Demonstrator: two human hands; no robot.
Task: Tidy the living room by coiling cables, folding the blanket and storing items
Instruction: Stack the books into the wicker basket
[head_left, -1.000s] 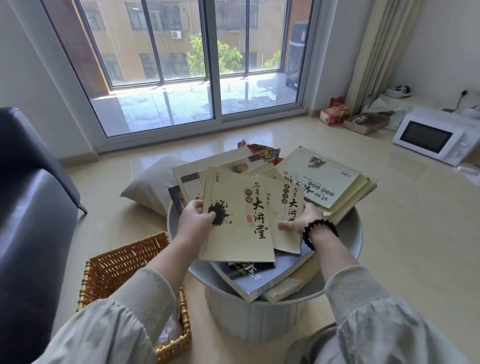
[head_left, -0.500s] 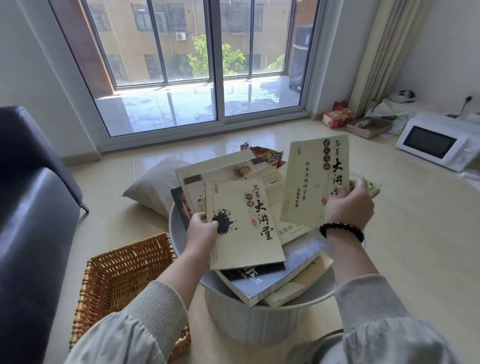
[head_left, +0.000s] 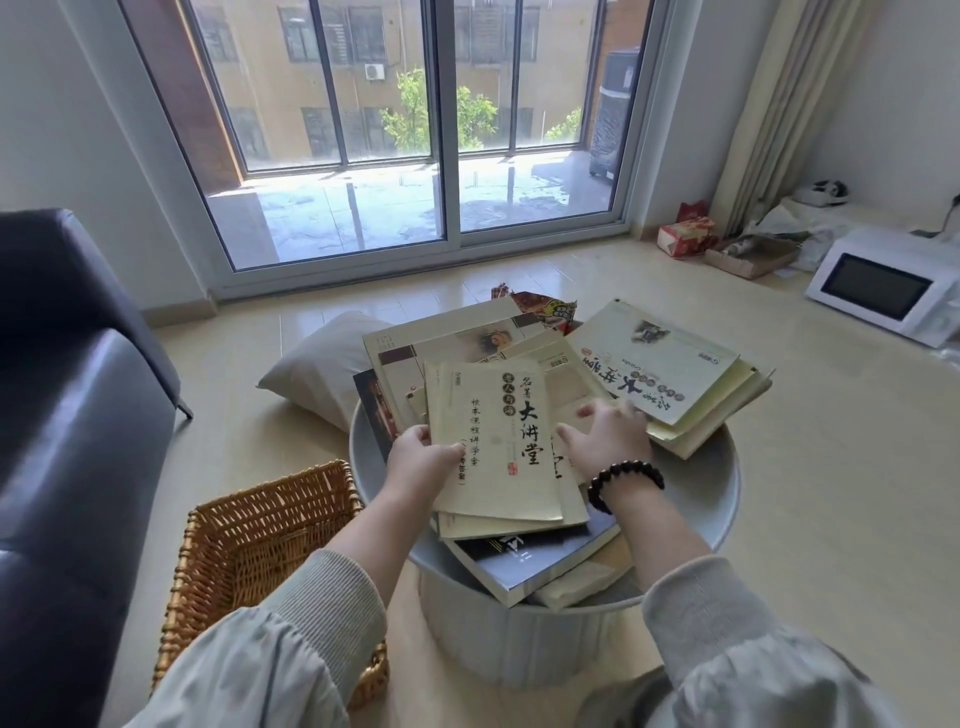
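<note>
- My left hand pinches the left edge of the cream booklets, thumb on the top cover and fingers underneath, so the thin stack moves as one squared bundle.
- My right hand holds nothing. Its fingers are stretched out over the loose covers just right of that bundle. It is blurred, so I can't tell whether it presses on them. I judge it is going for the next booklet to add.
- The booklets lie on a thick grey book, all of it heaped on the round grey table. The table's raised rim helps hold the heap in.
- The green-covered books overhang the rim at the far right, and the grey book juts past the near rim. A careless nudge could tip either to the floor.
- The wicker basket sits open-topped just left of the table, a short swing for my left hand if that is where these go.
- The dark sofa closes off the left side beyond the basket, and a grey pillow lies behind the table. The widest open floor is to my right.
</note>
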